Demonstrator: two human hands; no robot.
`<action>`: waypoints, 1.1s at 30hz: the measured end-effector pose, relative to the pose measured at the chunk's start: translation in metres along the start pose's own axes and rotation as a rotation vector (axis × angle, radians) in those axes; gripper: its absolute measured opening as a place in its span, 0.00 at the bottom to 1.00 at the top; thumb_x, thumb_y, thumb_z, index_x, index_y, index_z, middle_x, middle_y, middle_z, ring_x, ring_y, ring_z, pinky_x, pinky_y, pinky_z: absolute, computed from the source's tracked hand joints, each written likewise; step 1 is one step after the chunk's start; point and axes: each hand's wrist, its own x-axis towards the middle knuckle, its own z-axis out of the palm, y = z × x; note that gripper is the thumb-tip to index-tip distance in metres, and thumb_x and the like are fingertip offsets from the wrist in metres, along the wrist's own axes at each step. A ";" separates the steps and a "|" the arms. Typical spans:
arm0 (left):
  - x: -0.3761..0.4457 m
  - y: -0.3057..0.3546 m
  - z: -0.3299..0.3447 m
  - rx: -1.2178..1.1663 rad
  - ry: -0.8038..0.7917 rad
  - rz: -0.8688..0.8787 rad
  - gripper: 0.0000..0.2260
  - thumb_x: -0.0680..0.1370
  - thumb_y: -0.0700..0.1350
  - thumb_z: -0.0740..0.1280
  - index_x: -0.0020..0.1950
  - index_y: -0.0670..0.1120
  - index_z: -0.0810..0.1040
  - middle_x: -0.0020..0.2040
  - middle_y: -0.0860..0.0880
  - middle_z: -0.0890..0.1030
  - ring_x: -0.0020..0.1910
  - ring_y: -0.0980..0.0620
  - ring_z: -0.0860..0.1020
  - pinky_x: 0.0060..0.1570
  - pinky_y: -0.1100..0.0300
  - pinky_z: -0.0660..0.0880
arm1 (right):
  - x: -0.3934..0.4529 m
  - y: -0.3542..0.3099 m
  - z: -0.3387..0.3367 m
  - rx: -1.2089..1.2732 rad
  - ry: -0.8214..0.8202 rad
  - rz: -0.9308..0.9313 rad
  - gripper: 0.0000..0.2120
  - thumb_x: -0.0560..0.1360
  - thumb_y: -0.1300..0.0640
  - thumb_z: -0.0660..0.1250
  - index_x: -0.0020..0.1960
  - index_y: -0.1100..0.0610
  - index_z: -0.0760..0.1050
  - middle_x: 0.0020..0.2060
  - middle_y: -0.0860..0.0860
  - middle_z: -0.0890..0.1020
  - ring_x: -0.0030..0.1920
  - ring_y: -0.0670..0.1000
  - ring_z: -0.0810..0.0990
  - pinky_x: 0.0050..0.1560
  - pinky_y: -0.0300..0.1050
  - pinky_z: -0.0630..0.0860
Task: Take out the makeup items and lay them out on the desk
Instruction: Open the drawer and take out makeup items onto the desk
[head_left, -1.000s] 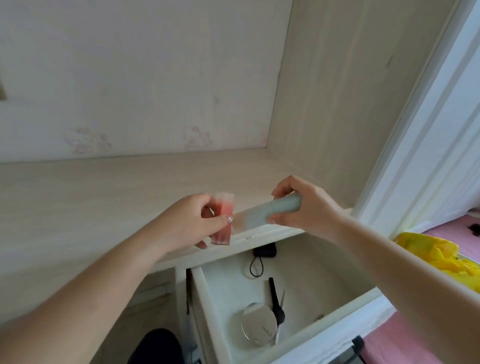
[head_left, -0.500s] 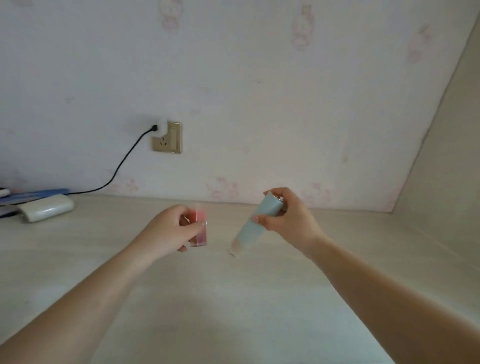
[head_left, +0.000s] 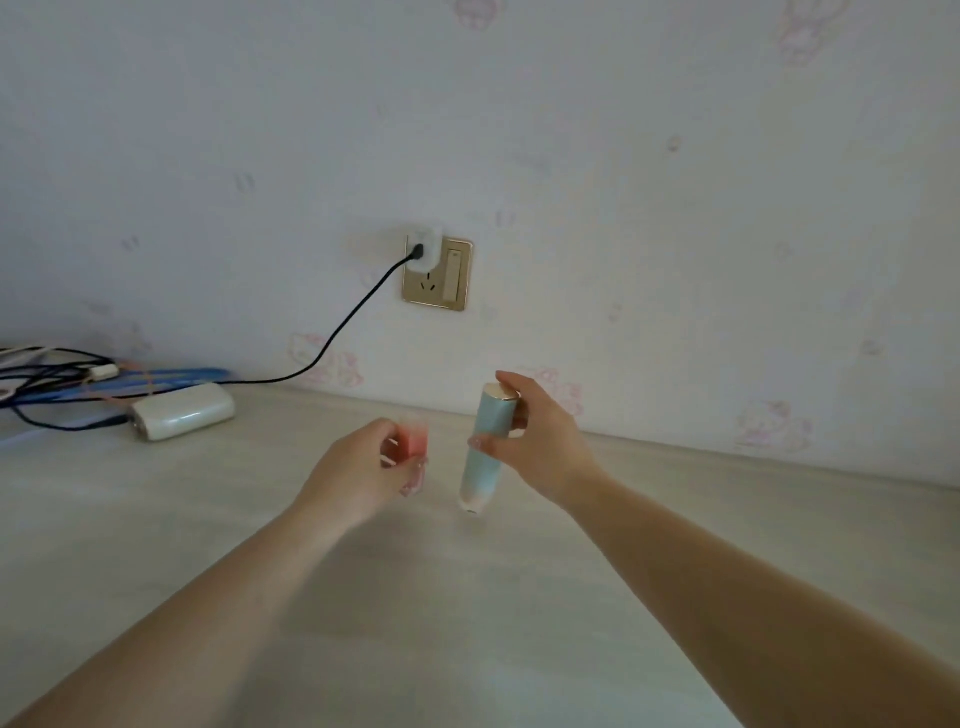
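My left hand (head_left: 358, 475) grips a small pink see-through bottle (head_left: 413, 444), held just above the pale wooden desk (head_left: 467, 623) near its back edge. To its right, my right hand (head_left: 540, 441) holds a pale blue tube (head_left: 485, 447) by its upper part, close to the gold cap. The tube hangs almost upright, cap up, with its pale lower end close to the desk surface. Whether that end touches the desk is unclear. The drawer is out of view.
A white power bank (head_left: 182, 411) lies at the back left of the desk beside a tangle of black and blue cables (head_left: 67, 371). A black cord (head_left: 343, 327) runs up to a gold wall socket (head_left: 436, 273). The wall stands right behind the hands.
The view has swung from the open drawer up and left to the desk and wall. Both hands carried their items forward over the desk, and the tube has turned from slanted to nearly upright.
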 end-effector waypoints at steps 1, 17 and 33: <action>0.003 -0.003 0.000 0.001 0.006 -0.007 0.04 0.71 0.45 0.71 0.41 0.51 0.76 0.38 0.54 0.82 0.37 0.55 0.81 0.41 0.61 0.73 | 0.004 0.000 0.003 -0.008 -0.005 -0.007 0.36 0.66 0.56 0.77 0.70 0.48 0.64 0.54 0.44 0.74 0.53 0.46 0.75 0.57 0.40 0.73; 0.016 -0.026 0.013 0.107 0.008 -0.023 0.06 0.72 0.45 0.71 0.44 0.51 0.74 0.48 0.51 0.81 0.44 0.51 0.80 0.48 0.59 0.74 | 0.023 0.008 0.025 -0.039 -0.066 -0.015 0.37 0.69 0.54 0.74 0.72 0.46 0.60 0.54 0.43 0.73 0.55 0.45 0.73 0.54 0.37 0.69; -0.009 0.033 -0.012 -0.213 0.288 0.167 0.08 0.76 0.43 0.67 0.54 0.52 0.76 0.49 0.52 0.80 0.41 0.60 0.77 0.39 0.72 0.69 | -0.025 0.010 -0.007 0.181 0.139 0.000 0.14 0.72 0.54 0.71 0.54 0.42 0.74 0.53 0.40 0.79 0.58 0.39 0.76 0.64 0.44 0.73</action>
